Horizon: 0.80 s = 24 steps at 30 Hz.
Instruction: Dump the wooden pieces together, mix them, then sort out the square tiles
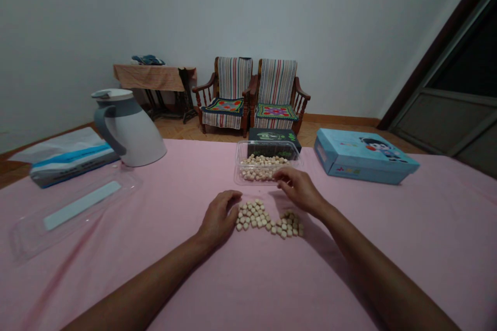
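Small pale wooden pieces (254,214) lie in a loose single layer on the pink cloth, with a thinner stretch linking two clusters. My left hand (220,219) rests on the cloth at the pile's left edge, thumb apart from the fingers and touching or nearly touching the pieces. Just behind the pile stands a clear plastic box (241,180), lidless and partly filled with similar pieces (261,168). My right hand (298,187) hovers at the box's front right corner, fingers bent and thumb separate below them. No piece shows in it.
A black box (275,135) sits behind the clear one. To the right is a light blue carton (365,158). At left are a white and grey jug (135,132), a tissue pack (73,163) and a clear plastic lid (77,212). Two chairs (233,83) stand by the wall.
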{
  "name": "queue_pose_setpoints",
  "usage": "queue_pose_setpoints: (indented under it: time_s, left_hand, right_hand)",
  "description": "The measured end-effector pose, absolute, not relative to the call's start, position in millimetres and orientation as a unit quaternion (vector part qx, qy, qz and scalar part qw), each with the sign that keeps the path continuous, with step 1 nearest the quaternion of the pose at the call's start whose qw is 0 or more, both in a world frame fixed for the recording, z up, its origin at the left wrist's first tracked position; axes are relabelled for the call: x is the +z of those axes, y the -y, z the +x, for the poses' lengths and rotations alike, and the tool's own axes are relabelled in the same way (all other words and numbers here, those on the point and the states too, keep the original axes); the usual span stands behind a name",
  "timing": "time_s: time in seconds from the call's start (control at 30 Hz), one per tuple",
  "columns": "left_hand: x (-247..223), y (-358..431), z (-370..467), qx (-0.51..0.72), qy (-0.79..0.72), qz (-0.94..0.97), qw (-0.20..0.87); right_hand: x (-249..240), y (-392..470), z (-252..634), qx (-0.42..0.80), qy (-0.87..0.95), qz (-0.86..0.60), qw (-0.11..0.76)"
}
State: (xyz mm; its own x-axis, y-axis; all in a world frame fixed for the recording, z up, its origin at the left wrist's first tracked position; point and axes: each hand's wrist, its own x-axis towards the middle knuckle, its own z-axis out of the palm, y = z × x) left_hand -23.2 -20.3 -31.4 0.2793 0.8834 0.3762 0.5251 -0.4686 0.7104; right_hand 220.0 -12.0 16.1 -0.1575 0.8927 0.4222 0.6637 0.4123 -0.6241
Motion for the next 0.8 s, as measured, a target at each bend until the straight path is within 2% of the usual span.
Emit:
queue_pose_setpoints:
  time_s: [0.27, 0.53, 0.67, 0.8]
  left_hand:
    - [-30.1, 19.3, -23.4, 0.417, -0.476, 0.715, 0.297]
    - [-28.5, 20.1, -22.2, 0.410, -0.475, 0.716, 0.306]
    - [-28.0, 20.4, -22.6, 0.412, -0.474, 0.718, 0.300]
    - [-30.6, 19.5, -23.0, 0.419, -0.464, 0.716, 0.310]
  right_hand:
    - [-18.6, 19.7, 192.0, 0.172, 0.843, -0.434, 0.266]
    - [-18.7, 20.3, 192.4, 0.157, 0.834, -0.471, 0.241]
    - [4.5, 17.0, 206.7, 0.142, 0.798, -0.498, 0.310]
    - [30.9, 12.3, 226.4, 0.085, 0.693, -0.532, 0.479]
